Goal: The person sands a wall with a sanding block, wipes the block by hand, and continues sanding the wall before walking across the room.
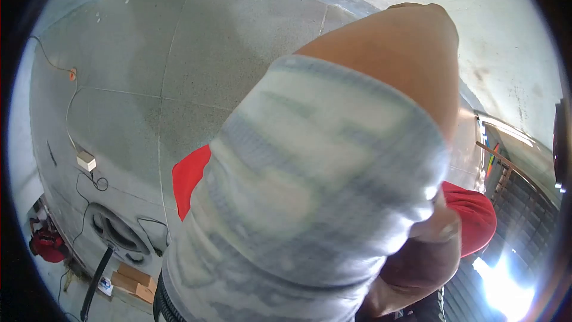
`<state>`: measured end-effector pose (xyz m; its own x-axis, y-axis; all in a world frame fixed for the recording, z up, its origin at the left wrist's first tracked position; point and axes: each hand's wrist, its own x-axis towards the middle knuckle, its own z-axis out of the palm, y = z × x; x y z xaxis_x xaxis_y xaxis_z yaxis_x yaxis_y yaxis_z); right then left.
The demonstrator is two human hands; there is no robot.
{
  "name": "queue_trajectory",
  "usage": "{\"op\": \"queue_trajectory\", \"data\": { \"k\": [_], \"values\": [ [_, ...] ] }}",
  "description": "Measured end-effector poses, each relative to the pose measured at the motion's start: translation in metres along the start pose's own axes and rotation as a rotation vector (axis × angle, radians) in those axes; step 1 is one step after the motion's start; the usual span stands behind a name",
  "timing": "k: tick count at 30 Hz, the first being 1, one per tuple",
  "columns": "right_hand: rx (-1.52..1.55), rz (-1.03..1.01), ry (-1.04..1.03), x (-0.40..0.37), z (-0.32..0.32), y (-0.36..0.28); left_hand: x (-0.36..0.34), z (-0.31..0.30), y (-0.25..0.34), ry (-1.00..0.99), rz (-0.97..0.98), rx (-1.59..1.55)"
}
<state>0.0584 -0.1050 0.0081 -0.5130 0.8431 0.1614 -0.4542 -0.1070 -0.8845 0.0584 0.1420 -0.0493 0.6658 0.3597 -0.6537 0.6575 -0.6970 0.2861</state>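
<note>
Hands unseen, grip cannot be told; one sleeved arm (322, 191) fills centre. Left of arm: wide floor (149, 53), fan (116, 234) at edge.

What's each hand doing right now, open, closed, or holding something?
Left hand: not in view, cannot be told.
Right hand: not in view; a sleeved arm blocks the camera.

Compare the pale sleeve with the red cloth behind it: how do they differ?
The sleeve is pale grey with faint stripes; the red cloth is plain red. The sleeve fills the middle of the view and is blurred; the red cloth shows only as two parts beside it. Both are fabric.
</note>
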Motion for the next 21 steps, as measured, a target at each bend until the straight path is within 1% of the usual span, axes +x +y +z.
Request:
{"op": "queue_trajectory", "data": {
  "k": [4, 8, 9, 10, 14, 15, 17, 21],
  "values": [
    [-0.149, -0.027, 0.076, 0.002, -0.001, -0.002, 0.002, -0.002, 0.003, -0.022, -0.003, 0.008],
    [-0.144, -0.014, 0.125, -0.001, -0.006, 0.002, 0.002, -0.003, 0.004, -0.045, -0.011, 0.035],
    [0.019, -0.026, 0.036, -0.001, -0.014, 0.004, 0.002, -0.004, 0.004, -0.048, -0.013, 0.043],
    [0.011, -0.033, 0.049, -0.001, -0.015, 0.003, 0.002, -0.005, 0.003, -0.049, -0.012, 0.054],
    [0.574, 0.303, -0.051, -0.007, -0.021, -0.005, 0.003, -0.007, 0.002, -0.030, -0.025, 0.085],
    [0.630, 0.335, -0.093, -0.007, -0.024, -0.004, 0.004, -0.007, 0.001, -0.019, -0.025, 0.084],
    [0.648, 0.328, -0.143, -0.006, -0.026, -0.001, 0.005, -0.007, -0.002, -0.010, -0.029, 0.087],
    [0.679, 0.310, -0.174, -0.004, -0.027, 0.005, 0.007, -0.008, -0.004, 0.009, -0.025, 0.084]
  ]
}}
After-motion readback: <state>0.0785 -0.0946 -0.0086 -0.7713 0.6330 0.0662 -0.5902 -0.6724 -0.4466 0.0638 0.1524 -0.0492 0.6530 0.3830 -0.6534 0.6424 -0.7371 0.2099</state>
